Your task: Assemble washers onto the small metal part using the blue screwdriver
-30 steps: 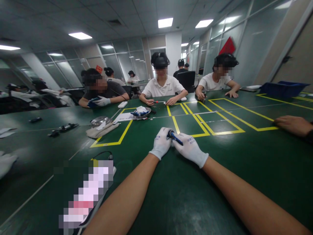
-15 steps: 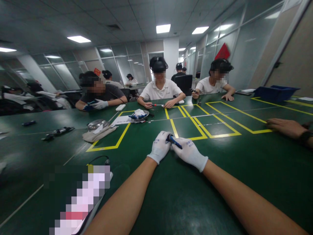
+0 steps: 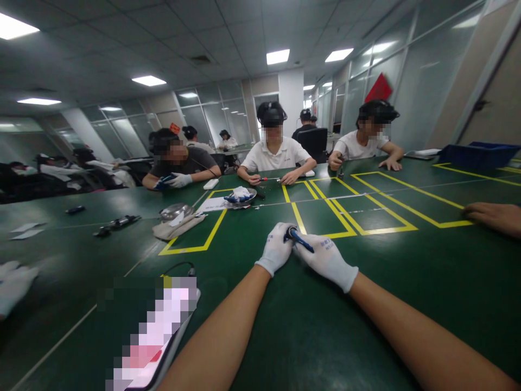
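A small dark object (image 3: 290, 233), too covered to identify, is sitting between two white-gloved hands over the middle of the green worktop (image 3: 309, 336), well in from the far edge. The left hand (image 3: 277, 250) is pinching it with bent fingers; the right hand (image 3: 328, 258) is closing on it from the other side, its fingers pressing together. A blue strip (image 3: 304, 242) is running beside the right hand's fingers; whether it is forming part of the object or of the glove cannot be told. Beyond the hands, yellow tape outlines (image 3: 347, 216) are marking the worktop toward its far edge. To the left, a smartphone (image 3: 160, 336) is lying toward the near edge, with a black cable (image 3: 179, 265) curving just beyond its top. Farther out, a beige cloth (image 3: 181, 227) is lying against a round metal vessel (image 3: 176, 211), and a pan (image 3: 253, 194) is carrying a blue-and-white glove (image 3: 240, 194). A black tool (image 3: 118, 224) is lying farther left. Along the far edge, a co-worker (image 3: 280, 155) is holding a screwdriver (image 3: 264, 179), while a blue plastic bin (image 3: 474, 156) is standing far to the right.
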`<state>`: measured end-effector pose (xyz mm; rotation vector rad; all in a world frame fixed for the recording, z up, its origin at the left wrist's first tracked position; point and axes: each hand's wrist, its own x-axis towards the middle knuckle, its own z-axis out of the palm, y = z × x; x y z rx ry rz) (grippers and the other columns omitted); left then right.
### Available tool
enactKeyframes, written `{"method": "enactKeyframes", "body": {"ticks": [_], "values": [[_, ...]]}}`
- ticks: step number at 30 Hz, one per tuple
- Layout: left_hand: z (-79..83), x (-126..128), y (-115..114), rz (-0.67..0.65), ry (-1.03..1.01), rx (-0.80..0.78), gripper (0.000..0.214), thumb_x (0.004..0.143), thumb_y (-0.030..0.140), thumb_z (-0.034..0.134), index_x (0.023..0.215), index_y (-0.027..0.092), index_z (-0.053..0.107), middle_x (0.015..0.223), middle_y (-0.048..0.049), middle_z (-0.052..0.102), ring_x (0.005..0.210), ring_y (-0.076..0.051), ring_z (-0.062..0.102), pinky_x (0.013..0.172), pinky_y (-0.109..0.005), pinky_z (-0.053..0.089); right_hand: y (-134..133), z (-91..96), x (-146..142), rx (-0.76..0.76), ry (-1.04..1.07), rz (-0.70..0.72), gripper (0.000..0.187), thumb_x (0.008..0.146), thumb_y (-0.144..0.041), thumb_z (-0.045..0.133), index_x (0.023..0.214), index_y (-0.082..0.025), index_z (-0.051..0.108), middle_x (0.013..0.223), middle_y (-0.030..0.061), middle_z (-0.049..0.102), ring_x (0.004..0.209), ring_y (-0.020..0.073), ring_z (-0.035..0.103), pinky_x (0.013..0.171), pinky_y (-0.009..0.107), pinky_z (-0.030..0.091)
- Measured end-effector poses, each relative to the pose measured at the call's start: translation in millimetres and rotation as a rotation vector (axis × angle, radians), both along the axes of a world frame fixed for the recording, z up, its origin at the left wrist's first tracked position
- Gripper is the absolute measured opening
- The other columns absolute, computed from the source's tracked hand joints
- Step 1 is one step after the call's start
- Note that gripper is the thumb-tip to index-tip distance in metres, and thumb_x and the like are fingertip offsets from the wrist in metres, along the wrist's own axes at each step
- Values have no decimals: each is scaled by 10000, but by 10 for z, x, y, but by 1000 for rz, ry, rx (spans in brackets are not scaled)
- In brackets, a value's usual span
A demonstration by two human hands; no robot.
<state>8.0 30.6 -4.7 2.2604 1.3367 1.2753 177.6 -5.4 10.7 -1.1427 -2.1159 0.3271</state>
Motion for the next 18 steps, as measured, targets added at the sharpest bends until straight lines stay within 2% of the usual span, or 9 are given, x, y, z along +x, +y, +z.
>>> {"method": "enactKeyframes", "body": {"ticks": [8,14,18], "values": [[-10,15,-12,15,22,9,309,808,55,598,1080,190,654,1103,-67,650,1060,-212,615,989,-354,507,-42,58,-26,-94,114,7,262,955,-333,502,982,-193,721,919,57,752,782,207,675,692,289,466],[-46,7,19,77,39,18,286,788,44,587,1026,190,650,1061,-61,631,1018,-211,605,944,-355,516,-56,35,-55,-93,113,30,277,956,-311,497,1084,-194,712,958,58,753,785,200,673,701,283,459],[-34,15,26,43,40,29,293,789,28,563,1023,184,645,1062,-64,623,1020,-206,599,949,-348,510,-45,51,-14,-80,83,43,268,963,-298,497,1083,-197,713,980,59,756,832,201,686,737,281,474]]}}
